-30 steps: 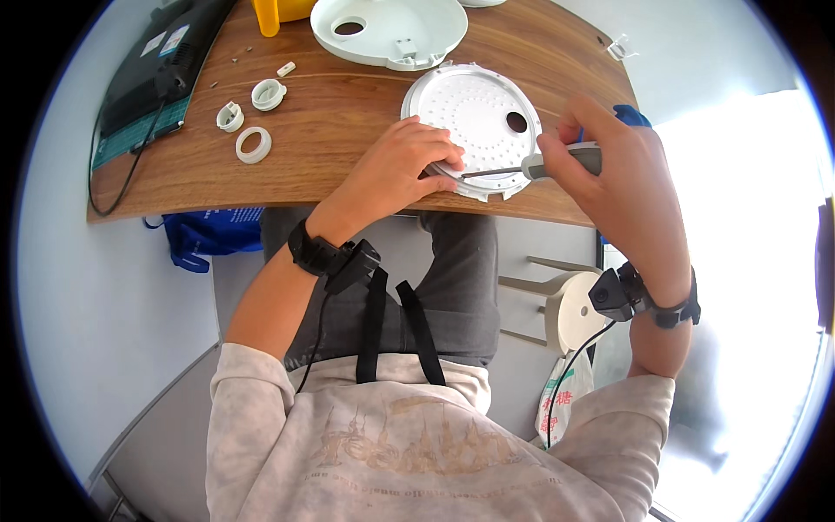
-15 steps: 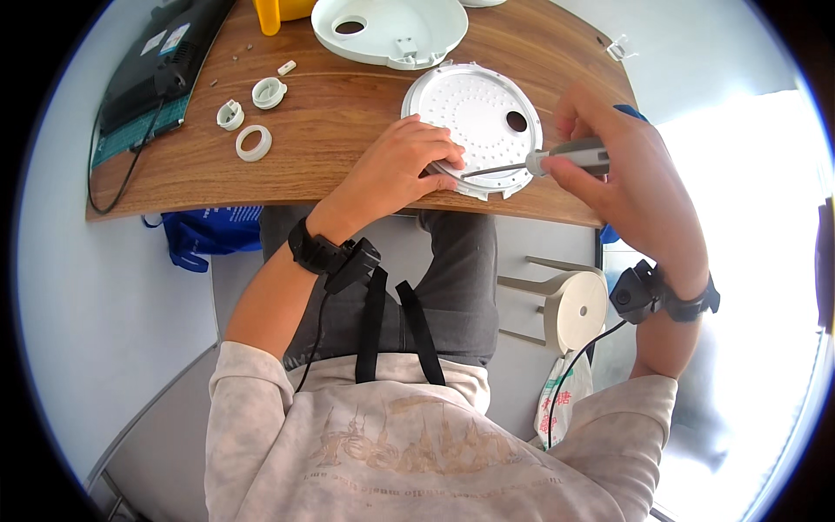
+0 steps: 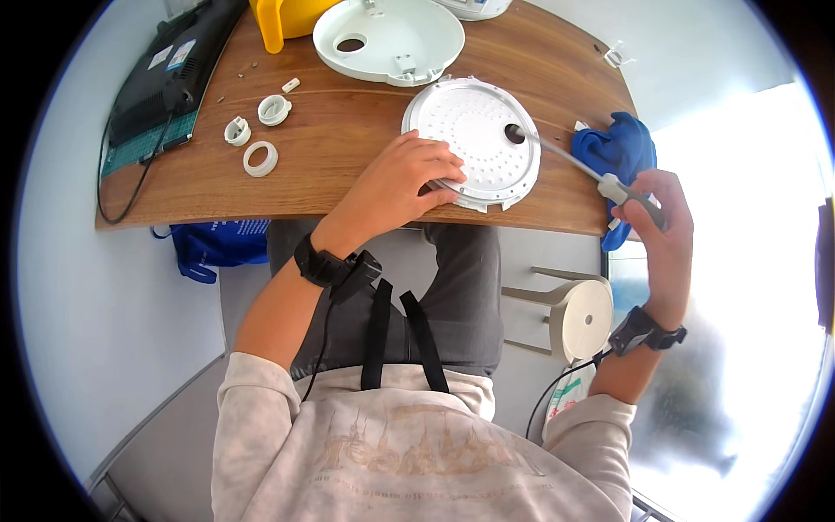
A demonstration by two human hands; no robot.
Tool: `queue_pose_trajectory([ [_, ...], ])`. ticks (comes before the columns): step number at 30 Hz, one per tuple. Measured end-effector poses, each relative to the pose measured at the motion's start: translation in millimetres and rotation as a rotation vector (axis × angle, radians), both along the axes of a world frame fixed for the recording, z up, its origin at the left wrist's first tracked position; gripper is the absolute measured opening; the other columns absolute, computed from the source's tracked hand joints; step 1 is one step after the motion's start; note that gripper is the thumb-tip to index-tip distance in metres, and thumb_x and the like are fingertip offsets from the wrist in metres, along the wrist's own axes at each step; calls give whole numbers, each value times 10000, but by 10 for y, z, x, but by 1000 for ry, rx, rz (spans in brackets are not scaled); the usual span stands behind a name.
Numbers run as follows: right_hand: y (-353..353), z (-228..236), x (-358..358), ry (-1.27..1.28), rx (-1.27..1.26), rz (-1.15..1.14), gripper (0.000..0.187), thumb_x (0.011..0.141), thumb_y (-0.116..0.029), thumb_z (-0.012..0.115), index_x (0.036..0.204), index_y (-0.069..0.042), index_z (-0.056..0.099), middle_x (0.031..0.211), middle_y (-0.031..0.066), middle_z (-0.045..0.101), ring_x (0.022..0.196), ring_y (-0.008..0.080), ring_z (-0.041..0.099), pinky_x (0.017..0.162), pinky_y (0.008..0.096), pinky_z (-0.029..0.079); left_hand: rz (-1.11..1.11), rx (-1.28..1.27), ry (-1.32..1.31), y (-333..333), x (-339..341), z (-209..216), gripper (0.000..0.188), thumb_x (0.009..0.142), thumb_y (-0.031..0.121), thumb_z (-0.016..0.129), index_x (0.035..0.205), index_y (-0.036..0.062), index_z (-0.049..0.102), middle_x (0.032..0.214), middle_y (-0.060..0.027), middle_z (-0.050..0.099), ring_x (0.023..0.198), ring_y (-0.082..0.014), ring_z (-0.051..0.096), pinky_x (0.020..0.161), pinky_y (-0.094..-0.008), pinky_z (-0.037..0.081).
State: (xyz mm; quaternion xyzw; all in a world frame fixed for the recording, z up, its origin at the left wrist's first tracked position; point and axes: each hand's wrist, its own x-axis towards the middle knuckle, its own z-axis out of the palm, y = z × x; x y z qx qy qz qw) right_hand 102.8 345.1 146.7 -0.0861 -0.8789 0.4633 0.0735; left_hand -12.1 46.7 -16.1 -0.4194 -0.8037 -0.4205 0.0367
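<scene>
A white round appliance cover point(image 3: 474, 113) with rows of small bumps and one dark hole lies on the wooden table near its front edge. My left hand point(image 3: 404, 178) grips its left rim, fingers on top and thumb at the near edge. Off to the right, my right hand point(image 3: 665, 204) is closed around the grey-and-white handle of a screwdriver point(image 3: 570, 158). The long shaft slants up and left, its tip over or beside the cover's hole; whether it touches cannot be told.
A larger white lid point(image 3: 391, 39) sits behind the cover, near a yellow container point(image 3: 300, 17). Two white caps and a white ring point(image 3: 260, 159) lie at left, beside a black device point(image 3: 165, 83) on a green mat. A blue cloth point(image 3: 617, 148) is at right; a stool point(image 3: 581, 317) stands below.
My right hand has drawn back to the right, lifting the screwdriver away from the cover's near rim; its shaft now points up-left. My left hand keeps its hold on the cover.
</scene>
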Motion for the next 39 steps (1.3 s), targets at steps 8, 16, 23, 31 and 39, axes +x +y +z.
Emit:
queue_pose_trajectory([
  [8, 251, -833, 223, 77, -871, 98, 666, 975, -187, 671, 1545, -1, 380, 1317, 118, 624, 1113, 191, 665, 997, 343, 536, -13, -52, -42, -63, 53, 197, 118, 904, 165, 733, 949, 59, 707, 1164, -39, 694, 1253, -246, 570, 1194, -481, 312],
  [16, 208, -1128, 142, 99, -730, 2, 393, 952, -57, 677, 1329, 33, 611, 1203, 100, 674, 1112, 205, 669, 970, 307, 528, 187, -202, 35, -383, 87, 329, 175, 928, 194, 699, 878, 35, 644, 1068, -83, 670, 1062, -298, 620, 1159, -542, 346],
  [23, 51, -1332, -129, 310, 228, -130, 291, 905, -39, 690, 1196, -59, 695, 1075, 111, 681, 958, 242, 668, 845, 329, 510, 170, -225, 144, -269, 288, 358, 222, 920, 252, 723, 1036, 67, 680, 1232, -98, 647, 1153, -316, 611, 1145, -531, 380],
  [31, -46, -1480, -392, 417, 389, -26, 298, 906, -49, 684, 1201, -70, 654, 1146, 140, 640, 994, 369, 652, 873, 408, 520, 123, -278, 209, -15, 404, 227, 330, 938, 232, 704, 1246, 117, 666, 1361, -98, 620, 1342, -345, 526, 1135, -509, 403],
  [39, 11, -1525, -486, 445, 416, -4, 285, 910, -43, 669, 1193, -70, 646, 1162, 143, 645, 1021, 391, 647, 872, 430, 524, 224, -293, 198, -48, 475, 216, 224, 918, 135, 675, 1135, 104, 720, 1376, -93, 620, 1355, -347, 523, 1134, -545, 397],
])
